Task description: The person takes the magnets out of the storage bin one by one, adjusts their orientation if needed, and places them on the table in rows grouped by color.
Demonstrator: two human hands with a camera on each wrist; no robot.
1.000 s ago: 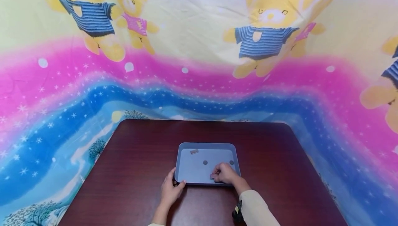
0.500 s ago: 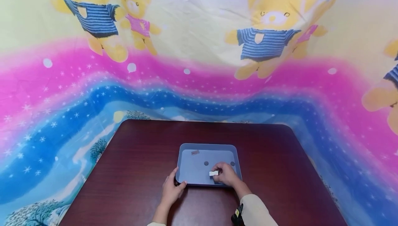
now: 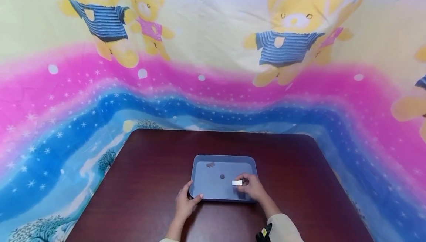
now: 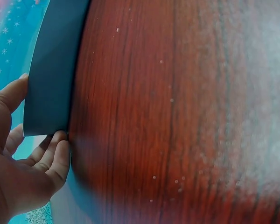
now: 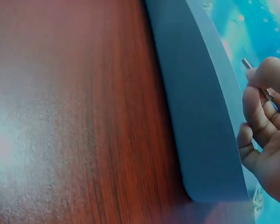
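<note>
A shallow grey-blue tray [image 3: 209, 187] sits on the table. My left hand [image 3: 185, 201] holds its near left corner; in the left wrist view the thumb is at the rim and the curled fingers [image 4: 60, 156] are at the corner's lower edge. Over the tray's right part, my right hand [image 3: 254, 188] pinches a small flat rectangular metal piece [image 3: 237, 182], bright on its face. Edge-on, that metal piece [image 5: 245, 63] pokes out past the fingertips in the right wrist view. In the tray lie a dark round disc [image 3: 222, 176] and another flat rectangular piece [image 3: 210, 164].
The tray stands on a dark red wood-grain table [image 3: 159, 160] with rounded far corners. Behind and around it hangs a cloth [image 3: 213, 97] printed with bears. A black device [image 3: 264, 232] is on the right wrist by the sleeve.
The right hand has raised the metal piece from near the tray's front, turned its bright face into view, and shifted right. A second disc is now hidden behind that hand. The left hand stays.
</note>
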